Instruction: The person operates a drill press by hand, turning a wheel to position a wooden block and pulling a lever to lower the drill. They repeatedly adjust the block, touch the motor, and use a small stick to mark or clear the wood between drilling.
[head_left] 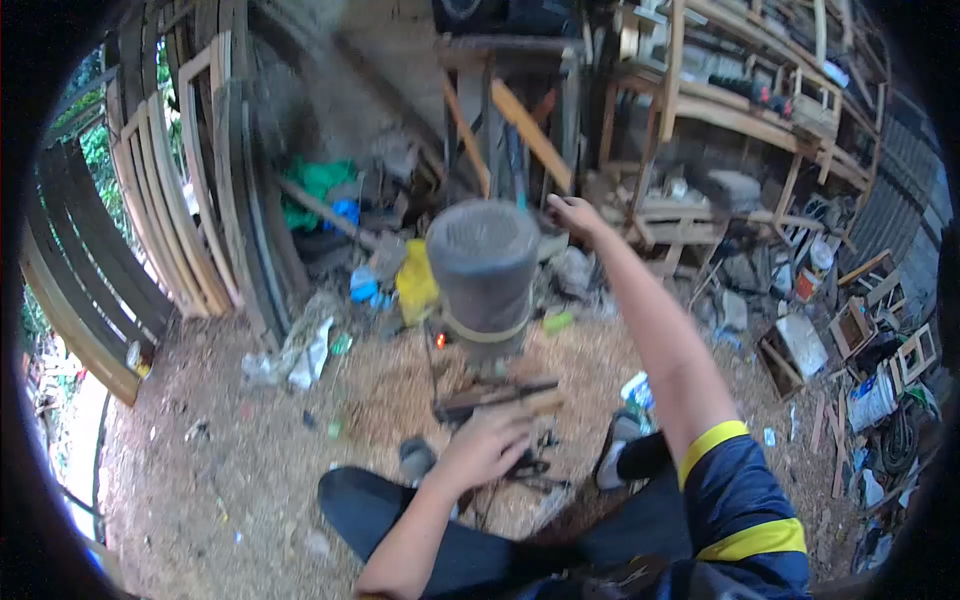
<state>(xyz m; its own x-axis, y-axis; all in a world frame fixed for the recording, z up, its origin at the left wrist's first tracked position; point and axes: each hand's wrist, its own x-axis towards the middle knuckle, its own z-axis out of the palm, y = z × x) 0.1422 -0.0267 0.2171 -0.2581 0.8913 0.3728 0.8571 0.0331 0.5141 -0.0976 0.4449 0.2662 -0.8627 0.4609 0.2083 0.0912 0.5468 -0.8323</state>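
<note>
My left hand (pixel 490 445) is low in the middle, between my knees, fingers bent and blurred over dark pieces on the ground; what they grip is hidden. Just beyond it lie a dark flat bar (pixel 500 396) and a pale wood block (pixel 543 402). My right hand (pixel 574 216) is raised at the end of my outstretched arm, its fingers closed; anything in them is too blurred to make out. Left of it stands a grey, drum-like container (pixel 482 270) with a round top and a pale band near its lower end.
Wooden slatted frames (pixel 175 210) lean at the left. Yellow plastic (pixel 416 283) and green plastic (pixel 318 188) lie among rubbish at the back. Wooden racks (pixel 740 110) fill the back right. A box (pixel 793 352) and a white bucket (pixel 871 403) stand at the right. Sawdust covers the floor.
</note>
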